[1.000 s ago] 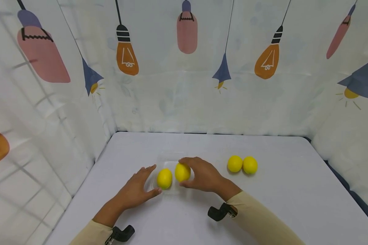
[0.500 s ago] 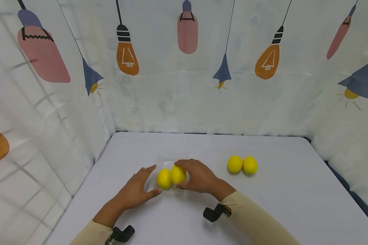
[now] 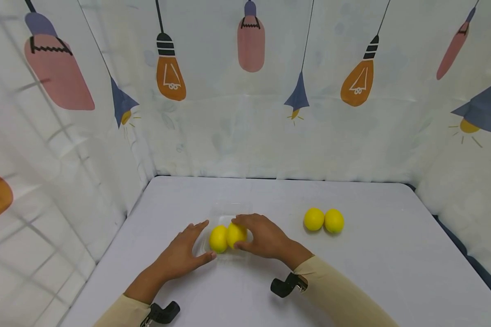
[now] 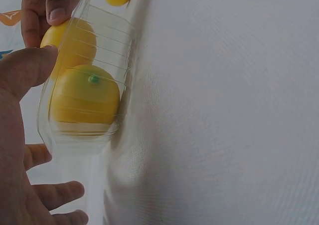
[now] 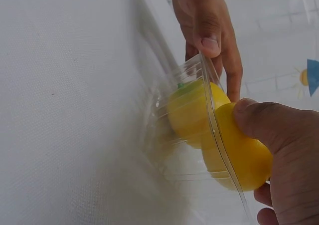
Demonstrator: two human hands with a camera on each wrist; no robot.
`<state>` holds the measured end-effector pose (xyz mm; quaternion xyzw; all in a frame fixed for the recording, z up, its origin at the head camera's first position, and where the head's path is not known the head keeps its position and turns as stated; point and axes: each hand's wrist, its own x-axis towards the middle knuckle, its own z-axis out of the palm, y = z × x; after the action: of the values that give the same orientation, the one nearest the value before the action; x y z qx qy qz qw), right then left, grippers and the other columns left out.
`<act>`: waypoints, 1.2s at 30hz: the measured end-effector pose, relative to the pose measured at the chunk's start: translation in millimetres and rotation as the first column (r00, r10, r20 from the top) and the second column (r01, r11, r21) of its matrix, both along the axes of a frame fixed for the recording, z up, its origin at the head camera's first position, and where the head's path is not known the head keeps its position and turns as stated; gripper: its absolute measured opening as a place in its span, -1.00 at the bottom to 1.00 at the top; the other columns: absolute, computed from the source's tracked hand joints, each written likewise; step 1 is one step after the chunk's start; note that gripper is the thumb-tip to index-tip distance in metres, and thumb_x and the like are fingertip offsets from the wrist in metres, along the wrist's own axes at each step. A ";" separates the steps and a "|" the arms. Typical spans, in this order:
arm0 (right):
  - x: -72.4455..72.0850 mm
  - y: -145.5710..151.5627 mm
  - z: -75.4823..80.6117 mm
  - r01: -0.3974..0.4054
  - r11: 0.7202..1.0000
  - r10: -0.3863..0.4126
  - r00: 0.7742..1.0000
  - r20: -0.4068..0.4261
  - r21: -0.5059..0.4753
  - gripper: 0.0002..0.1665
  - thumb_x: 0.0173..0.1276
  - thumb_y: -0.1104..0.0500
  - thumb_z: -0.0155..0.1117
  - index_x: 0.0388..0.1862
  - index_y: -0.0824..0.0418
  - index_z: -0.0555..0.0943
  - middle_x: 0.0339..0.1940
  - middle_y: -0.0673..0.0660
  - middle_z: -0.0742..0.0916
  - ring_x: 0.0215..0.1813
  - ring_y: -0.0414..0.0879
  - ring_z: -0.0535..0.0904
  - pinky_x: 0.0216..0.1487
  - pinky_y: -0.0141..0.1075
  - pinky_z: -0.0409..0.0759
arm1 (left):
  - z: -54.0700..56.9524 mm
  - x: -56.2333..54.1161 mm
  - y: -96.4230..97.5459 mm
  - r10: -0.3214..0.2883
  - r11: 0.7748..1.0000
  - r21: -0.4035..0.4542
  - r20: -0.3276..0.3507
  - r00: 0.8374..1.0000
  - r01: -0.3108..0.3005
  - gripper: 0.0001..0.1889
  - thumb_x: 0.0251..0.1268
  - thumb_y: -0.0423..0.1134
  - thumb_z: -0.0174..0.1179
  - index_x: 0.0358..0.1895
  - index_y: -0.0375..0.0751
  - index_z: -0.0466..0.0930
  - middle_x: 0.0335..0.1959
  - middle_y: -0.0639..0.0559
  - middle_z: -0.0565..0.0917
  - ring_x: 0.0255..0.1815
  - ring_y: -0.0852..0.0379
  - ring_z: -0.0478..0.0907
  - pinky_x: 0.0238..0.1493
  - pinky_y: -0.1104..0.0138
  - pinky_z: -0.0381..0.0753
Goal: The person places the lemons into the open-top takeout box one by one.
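Observation:
A clear plastic container [image 3: 230, 209] sits on the table with a yellow lemon [image 3: 218, 239] in its left part, a green tip showing on it in the left wrist view. Thumb and fingers of my right hand [image 3: 268, 236] grip a second yellow lemon [image 3: 236, 234], which is low in the container and against the first one. My left hand [image 3: 182, 254] is spread at the container's left side, its thumb at the rim in the left wrist view and the other fingers extended. The right hand partly hides the held lemon.
Two more yellow lemons, a left one [image 3: 313, 219] and a right one [image 3: 333, 221], lie side by side on the white table [image 3: 376, 263] to the right of the container. A curtain [image 3: 212, 136] printed with lamps hangs behind the table.
My right hand has moved left and slightly down with its lemon, closing the gap to the first lemon, which has shifted slightly left. My left hand has hardly moved.

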<state>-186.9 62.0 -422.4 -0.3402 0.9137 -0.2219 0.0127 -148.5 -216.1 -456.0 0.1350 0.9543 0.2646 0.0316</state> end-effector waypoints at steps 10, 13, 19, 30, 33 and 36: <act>-1.2 0.8 -3.4 -0.007 1.000 0.007 1.000 0.008 0.011 -0.22 0.38 -0.15 0.43 0.52 0.02 0.46 0.49 -0.02 0.51 0.47 -0.01 0.42 0.46 -0.01 0.37 | 1.2 0.4 0.7 0.005 1.000 0.000 0.012 1.000 -0.005 0.04 0.17 0.45 0.27 0.63 0.03 0.15 0.56 -0.26 0.26 0.58 -0.37 0.08 0.44 -0.35 0.08; -1.8 1.2 -4.3 -0.013 1.000 0.013 1.000 0.008 0.006 -0.23 0.38 -0.14 0.43 0.51 0.04 0.47 0.48 -0.02 0.52 0.46 -0.02 0.43 0.46 -0.01 0.36 | 1.4 0.8 1.0 0.008 1.000 -0.002 0.010 1.000 -0.008 0.03 0.17 0.43 0.29 0.63 0.03 0.16 0.56 -0.26 0.27 0.58 -0.37 0.09 0.45 -0.34 0.07; -2.5 1.1 -3.8 -0.025 1.000 0.025 1.000 0.018 -0.006 -0.23 0.36 -0.12 0.46 0.49 0.09 0.49 0.45 -0.02 0.55 0.46 -0.05 0.45 0.47 -0.02 0.35 | 0.2 0.9 0.7 0.004 1.000 -0.007 -0.002 1.000 -0.004 0.03 0.18 0.43 0.29 0.63 0.02 0.16 0.55 -0.25 0.28 0.57 -0.36 0.10 0.48 -0.30 0.06; -5.2 0.0 -11.8 -0.003 1.000 0.003 0.998 0.056 0.004 -0.25 0.32 -0.11 0.51 0.43 0.09 0.56 0.38 -0.07 0.61 0.41 -0.12 0.49 0.47 -0.07 0.36 | 1.7 1.8 0.5 0.008 1.000 -0.005 -0.004 1.000 -0.008 0.04 0.18 0.44 0.28 0.63 0.03 0.15 0.56 -0.24 0.27 0.58 -0.36 0.09 0.46 -0.32 0.08; -6.0 -0.6 -12.2 0.003 1.000 -0.003 0.997 0.076 0.007 -0.28 0.32 -0.09 0.52 0.40 0.10 0.58 0.36 -0.08 0.63 0.39 -0.11 0.51 0.46 -0.09 0.37 | 1.1 1.4 0.9 0.012 1.000 -0.009 0.001 1.000 -0.012 0.04 0.18 0.43 0.29 0.64 0.03 0.14 0.57 -0.23 0.26 0.58 -0.36 0.08 0.47 -0.31 0.07; -6.1 -1.2 -12.3 0.005 1.000 -0.005 0.996 0.090 0.001 -0.28 0.32 -0.07 0.52 0.40 0.11 0.57 0.35 -0.06 0.63 0.39 -0.11 0.51 0.45 -0.10 0.39 | -0.2 1.0 0.9 0.015 1.000 -0.012 0.002 1.000 -0.015 0.04 0.17 0.43 0.30 0.64 0.04 0.13 0.57 -0.23 0.25 0.59 -0.35 0.07 0.47 -0.30 0.06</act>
<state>-193.0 60.8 -434.7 -0.3277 0.9131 -0.2368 0.0533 -147.6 -215.2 -456.2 0.1272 0.9569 0.2590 0.0313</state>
